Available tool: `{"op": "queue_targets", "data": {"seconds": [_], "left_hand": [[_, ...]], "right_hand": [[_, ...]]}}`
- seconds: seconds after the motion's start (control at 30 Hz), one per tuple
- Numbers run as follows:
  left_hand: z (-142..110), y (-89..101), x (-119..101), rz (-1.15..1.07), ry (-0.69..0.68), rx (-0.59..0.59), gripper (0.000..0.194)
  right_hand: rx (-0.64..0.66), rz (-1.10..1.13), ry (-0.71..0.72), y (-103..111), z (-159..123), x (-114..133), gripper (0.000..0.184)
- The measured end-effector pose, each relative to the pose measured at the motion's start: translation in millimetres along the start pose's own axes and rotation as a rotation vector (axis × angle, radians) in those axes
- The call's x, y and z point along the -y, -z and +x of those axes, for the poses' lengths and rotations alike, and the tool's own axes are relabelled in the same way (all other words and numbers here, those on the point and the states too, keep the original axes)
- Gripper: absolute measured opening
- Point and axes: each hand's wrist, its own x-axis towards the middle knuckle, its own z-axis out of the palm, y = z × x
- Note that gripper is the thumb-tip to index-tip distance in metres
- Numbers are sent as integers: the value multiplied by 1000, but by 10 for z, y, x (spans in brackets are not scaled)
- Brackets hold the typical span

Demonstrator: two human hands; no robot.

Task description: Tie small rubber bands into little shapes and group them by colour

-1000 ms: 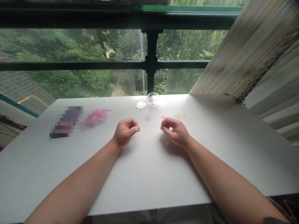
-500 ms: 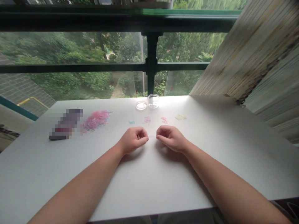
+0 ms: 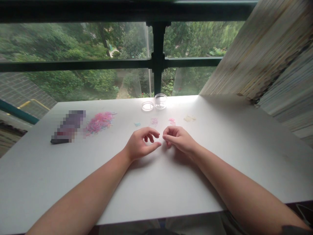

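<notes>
My two hands rest close together at the middle of the white table (image 3: 220, 150). My left hand (image 3: 143, 143) has its fingers curled but apart, thumb stretched toward the right hand, and nothing shows in it. My right hand (image 3: 178, 139) is pinched shut at the fingertips; what it pinches is too thin to see now, though a fine pale band ran between the hands earlier. Just beyond the hands lie small sorted clusters of tiny rubber bands: blue (image 3: 137, 124), purple (image 3: 154, 121), pink (image 3: 172, 121) and yellow (image 3: 189, 118).
A larger pile of mixed pink bands (image 3: 99, 121) lies at the left beside a dark blurred object (image 3: 68, 127). A small clear jar (image 3: 160, 101) and its lid (image 3: 147, 106) stand at the far edge by the window frame (image 3: 156, 62). A leaning stack of books (image 3: 269, 55) fills the right.
The hands came together from a stretched-apart pose, and the pale strand between them no longer shows. My left hand's fingers have loosened from a pinch. The view has tipped slightly.
</notes>
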Motion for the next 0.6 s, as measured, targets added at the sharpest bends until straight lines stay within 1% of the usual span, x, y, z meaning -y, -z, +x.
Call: {"op": "queue_targets", "data": {"seconds": [0.1, 0.2, 0.43, 0.6], "left_hand": [[-8, -19, -37, 43, -54, -24, 21], [-13, -31, -59, 73, -78, -24, 20], [-4, -58, -50, 109, -62, -81, 13], [-1, -56, -55, 115, -36, -74, 9]], "right_hand": [[-26, -45, 4, -19, 0, -1, 9], [-44, -98, 1, -35, 0, -10, 9], [-45, -134, 6, -53, -13, -3, 9], [-2, -178, 10, -52, -22, -2, 9]]}}
